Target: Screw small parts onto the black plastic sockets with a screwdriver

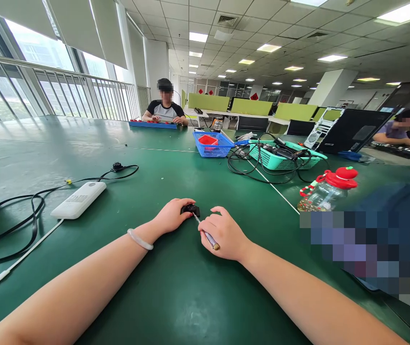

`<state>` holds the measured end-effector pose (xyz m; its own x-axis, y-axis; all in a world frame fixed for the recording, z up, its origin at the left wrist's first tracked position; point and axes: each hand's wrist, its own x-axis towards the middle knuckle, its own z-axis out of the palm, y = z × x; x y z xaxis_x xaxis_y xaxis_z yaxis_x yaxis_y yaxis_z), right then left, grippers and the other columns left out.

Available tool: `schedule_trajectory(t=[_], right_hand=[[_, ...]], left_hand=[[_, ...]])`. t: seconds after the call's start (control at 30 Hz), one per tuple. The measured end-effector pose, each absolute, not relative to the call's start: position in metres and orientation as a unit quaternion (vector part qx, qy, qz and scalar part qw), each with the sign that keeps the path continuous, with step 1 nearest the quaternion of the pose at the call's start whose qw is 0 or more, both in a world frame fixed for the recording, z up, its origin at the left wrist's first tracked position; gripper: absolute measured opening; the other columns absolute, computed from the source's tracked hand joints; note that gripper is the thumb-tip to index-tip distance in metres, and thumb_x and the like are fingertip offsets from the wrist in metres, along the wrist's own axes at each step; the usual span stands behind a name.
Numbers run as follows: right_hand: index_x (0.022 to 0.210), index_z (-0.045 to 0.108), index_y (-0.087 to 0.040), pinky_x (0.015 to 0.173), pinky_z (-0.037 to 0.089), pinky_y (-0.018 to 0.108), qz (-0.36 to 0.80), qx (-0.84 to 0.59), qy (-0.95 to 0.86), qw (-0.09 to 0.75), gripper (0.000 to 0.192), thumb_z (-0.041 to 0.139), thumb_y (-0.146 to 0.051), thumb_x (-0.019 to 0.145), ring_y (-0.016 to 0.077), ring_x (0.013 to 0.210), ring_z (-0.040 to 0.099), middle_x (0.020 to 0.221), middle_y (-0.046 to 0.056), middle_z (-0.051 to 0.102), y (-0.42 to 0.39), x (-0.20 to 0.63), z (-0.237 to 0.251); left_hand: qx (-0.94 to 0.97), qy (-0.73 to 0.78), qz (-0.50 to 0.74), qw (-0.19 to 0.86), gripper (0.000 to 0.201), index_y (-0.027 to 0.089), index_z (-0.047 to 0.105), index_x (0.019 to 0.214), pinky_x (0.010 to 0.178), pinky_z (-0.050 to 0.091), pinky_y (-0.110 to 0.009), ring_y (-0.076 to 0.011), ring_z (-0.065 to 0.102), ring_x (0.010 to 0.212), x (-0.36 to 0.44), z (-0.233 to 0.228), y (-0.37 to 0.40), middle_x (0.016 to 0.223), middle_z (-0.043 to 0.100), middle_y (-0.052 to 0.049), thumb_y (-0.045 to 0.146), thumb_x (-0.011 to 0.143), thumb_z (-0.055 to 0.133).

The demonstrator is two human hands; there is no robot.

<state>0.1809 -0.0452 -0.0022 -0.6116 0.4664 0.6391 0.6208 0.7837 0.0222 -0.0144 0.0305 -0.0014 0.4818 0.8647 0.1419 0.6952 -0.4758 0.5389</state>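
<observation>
At a green worktable (176, 297), a person's left hand (171, 215) pins a small black part (190, 209) flat with curled fingers, steadying it so the slim screwdriver (206, 234) pinched in the right hand (224, 235) can bear on its edge.

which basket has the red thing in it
The blue basket, the smaller one on the left; the teal basket beside it holds black cables and gear.
</observation>
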Motion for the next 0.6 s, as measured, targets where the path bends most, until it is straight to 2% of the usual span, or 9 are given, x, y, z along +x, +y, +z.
schedule_trajectory(t=[0.3,0.5,0.6], right_hand=[[0.080,0.055,-0.021,0.095,0.037,0.038,-0.139,-0.344,-0.863,0.344,0.010,0.048,-0.015,0.083,0.0139,0.060,0.052,0.065,-0.001,0.061,-0.0434,0.1826,-0.0008],[0.079,0.056,-0.022,0.089,0.040,0.036,-0.018,-0.375,-0.846,0.379,0.009,0.050,-0.017,0.081,0.0140,0.062,0.056,0.070,-0.001,0.066,-0.0401,0.1866,-0.0004],[0.077,0.059,-0.023,0.081,0.043,0.032,0.058,-0.438,-0.792,0.421,0.009,0.051,-0.020,0.081,0.0153,0.066,0.058,0.069,-0.001,0.066,-0.0381,0.1884,0.0010]], left_hand=[[0.839,0.459,0.202,0.212,0.042,0.027,0.058,0.124,0.101,0.047,-0.041,-0.0252,0.059,0.112,-0.0151,-0.0017,0.0307,0.121,0.066,-0.004,0.031,0.082,0.057],[0.850,0.444,0.188,0.211,0.045,0.026,0.054,0.129,0.105,0.044,-0.042,-0.0259,0.055,0.118,-0.0153,-0.0013,0.0293,0.127,0.063,-0.005,0.033,0.084,0.054],[0.847,0.452,0.183,0.211,0.053,0.026,0.048,0.136,0.103,0.044,-0.043,-0.0262,0.055,0.117,-0.0154,-0.0002,0.0279,0.124,0.064,-0.008,0.033,0.084,0.054]])
